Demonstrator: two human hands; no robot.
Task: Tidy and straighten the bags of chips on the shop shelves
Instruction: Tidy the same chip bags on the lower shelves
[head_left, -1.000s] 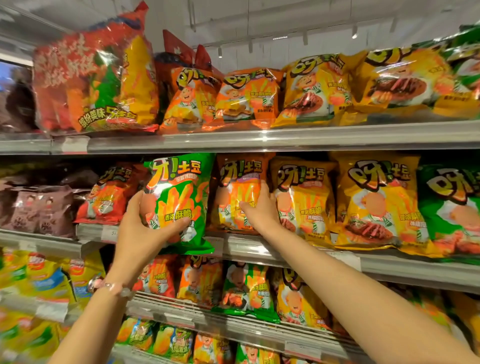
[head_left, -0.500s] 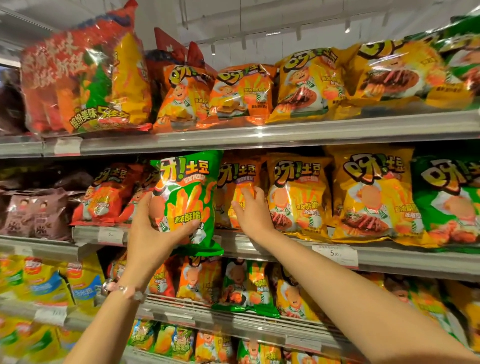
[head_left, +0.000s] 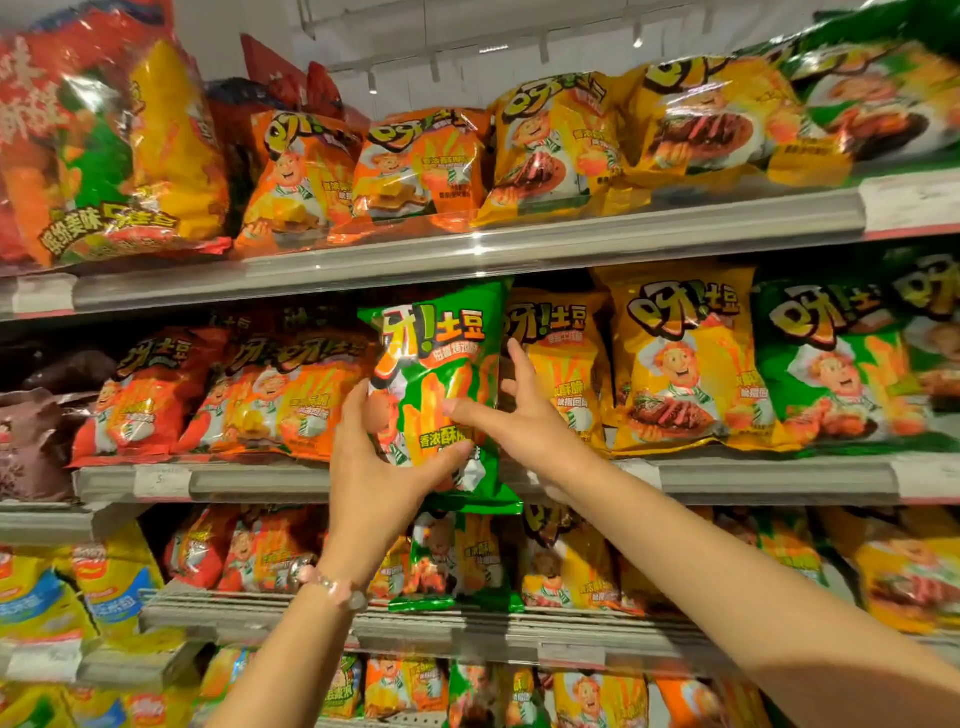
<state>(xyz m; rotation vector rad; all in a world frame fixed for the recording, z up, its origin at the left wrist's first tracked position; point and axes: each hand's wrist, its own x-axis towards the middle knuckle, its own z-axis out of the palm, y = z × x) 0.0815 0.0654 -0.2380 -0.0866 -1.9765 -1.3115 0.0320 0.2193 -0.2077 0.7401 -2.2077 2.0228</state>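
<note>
1. While the far left of the middle shelf shows dark brown bags slumped in shadow, red chip bags and orange chip bags stand beside them, leaning a little to the right.
2. The left hand grips the green chip bag from below and the left, thumb across the lower front, fingers curled round the left edge. A pink bead bracelet sits on that wrist.
3. That green chip bag is held upright in front of the middle shelf, between the orange bags and a yellow chip bag. Its long axis runs top to bottom, tipped slightly so the top leans right, printed face towards the camera, logo at the top. Its bottom seal hangs below the shelf's front lip.
4. The right hand comes in from the right, thumb lying on the bag's front at mid-height, fingers spread wide and straight along its right edge, reaching into the gap beside the yellow bag. It touches rather than clutches.
5. Further right on the same shelf, a yellow steak-picture bag stands upright, then a green bag next to it.
6. Above, the top shelf carries a big multipack at left, then orange and yellow bags leaning back.
7. Below, more green, orange and yellow bags line the lower shelf.
</note>
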